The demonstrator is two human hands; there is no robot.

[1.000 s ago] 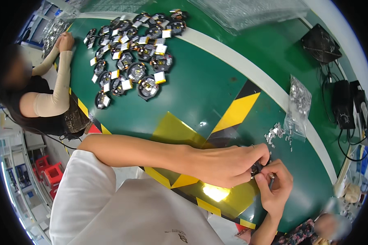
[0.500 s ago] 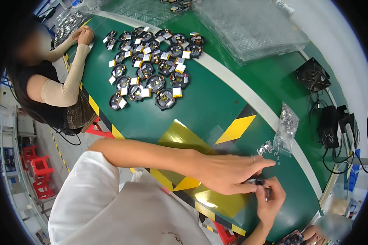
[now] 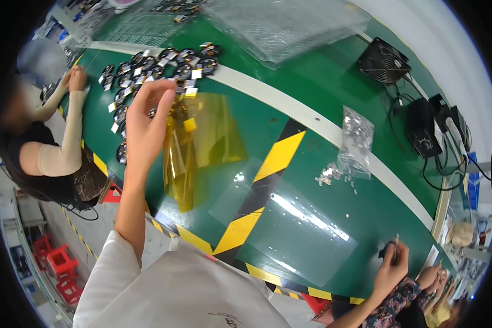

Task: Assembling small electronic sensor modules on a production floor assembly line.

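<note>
My left hand (image 3: 147, 126) is raised over the left part of the table, thumb and fingers closed on the top of a yellow see-through plastic film (image 3: 179, 175). The film hangs curled, its wider part spreading to the right. Behind the hand and film, and partly hidden by them, lie several round black electronic modules (image 3: 186, 57) with small silver battery packs. Near the table's right front edge, my right hand (image 3: 391, 270) pinches a small dark object (image 3: 386, 250). A thin pale tip shows above those fingers; its kind cannot be made out.
A clear bag of small metal parts (image 3: 356, 136) lies right of centre, beside a loose pile of them (image 3: 331, 174). Far back sits a clear plastic tray (image 3: 290, 27). A black fan (image 3: 384, 60) and control box (image 3: 422, 128) stand right. People sit at left and lower right.
My left hand has swung left and up, lifting the yellow film off the table. My right hand has moved apart, right and slightly down. The view has shifted, so the modules appear further left.
</note>
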